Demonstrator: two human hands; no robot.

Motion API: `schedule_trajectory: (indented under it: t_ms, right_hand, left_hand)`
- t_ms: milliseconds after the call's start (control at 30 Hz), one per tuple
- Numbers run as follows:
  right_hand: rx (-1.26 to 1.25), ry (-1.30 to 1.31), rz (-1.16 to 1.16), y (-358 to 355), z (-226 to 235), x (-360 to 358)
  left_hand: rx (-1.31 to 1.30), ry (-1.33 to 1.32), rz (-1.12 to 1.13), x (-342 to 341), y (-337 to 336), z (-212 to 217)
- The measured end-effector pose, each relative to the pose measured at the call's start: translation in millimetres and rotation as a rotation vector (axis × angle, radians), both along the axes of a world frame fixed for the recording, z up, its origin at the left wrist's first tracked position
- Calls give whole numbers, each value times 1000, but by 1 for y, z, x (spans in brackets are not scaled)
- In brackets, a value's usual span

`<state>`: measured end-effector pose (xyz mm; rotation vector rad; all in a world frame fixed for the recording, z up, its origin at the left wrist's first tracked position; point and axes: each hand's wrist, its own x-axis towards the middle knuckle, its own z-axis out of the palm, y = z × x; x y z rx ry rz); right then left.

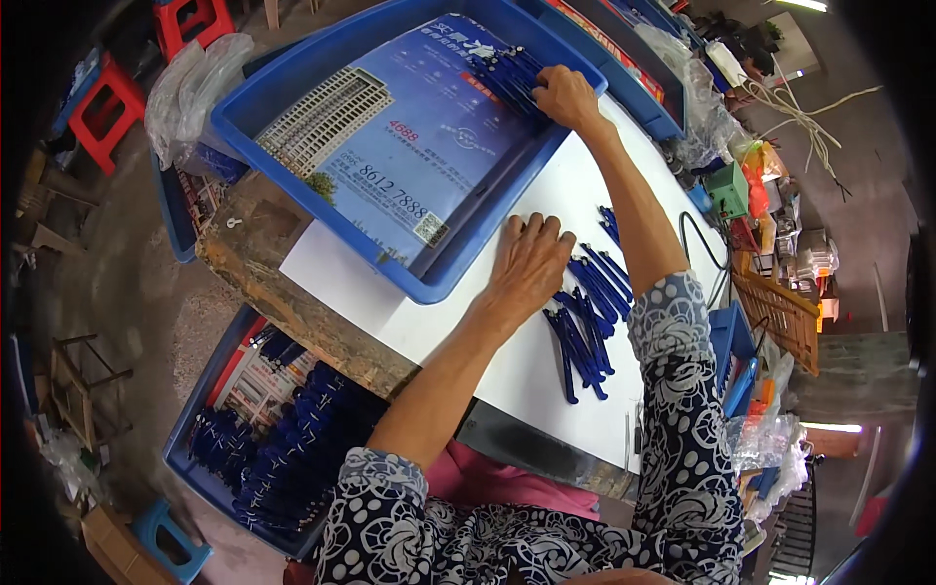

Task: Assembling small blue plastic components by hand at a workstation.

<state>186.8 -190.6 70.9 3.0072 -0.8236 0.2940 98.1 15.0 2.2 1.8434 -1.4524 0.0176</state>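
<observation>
The right hand (pixel 568 96) is inside the near-right corner area of a large rectangular blue plastic tray (pixel 331 218). Its fingers curl down at the ends of a bundle of slender dark-blue rod-shaped pieces with pale tips (pixel 502 76); whether the fingers grip any of them cannot be told. The bundle lies in the tray's upper right part, on a printed blue sheet showing a tall building (pixel 409 122) that lines the tray floor.

The left hand (pixel 524 261) is palm down just beside the tray, over a white sheet (pixel 507 380). Its fingers are slightly bent and a little apart, with no held object visible; the underside is hidden.

To the right of the left hand, loose dark-blue rods (pixel 588 341) lie on the white sheet in several rough groups, roughly parallel within each group. Some lie partly alongside the right forearm.

The white sheet covers a bench with a worn, rough wooden edge (pixel 283 297). The tray rests on this bench.

Below the bench edge, at lower left, a second blue plastic tray (pixel 183 421) contains dense bundles of similar dark-blue pieces (pixel 302 439). A red plastic stool (pixel 107 112) stands at upper left; a blue plastic stool (pixel 168 536) stands at lower left. A green box (pixel 726 190) is at the right, beyond the bench.
</observation>
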Motion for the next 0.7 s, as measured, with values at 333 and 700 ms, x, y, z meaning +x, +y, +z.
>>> schedule_trajectory:
  t_ms: [333,700]
  right_hand:
    - [118,158,-85,-11,-5,21]
    - [74,45,-67,-5,-12,18]
  left_hand:
    - [41,11,8,0,-2,1]
    - [36,25,13,1,-2,0]
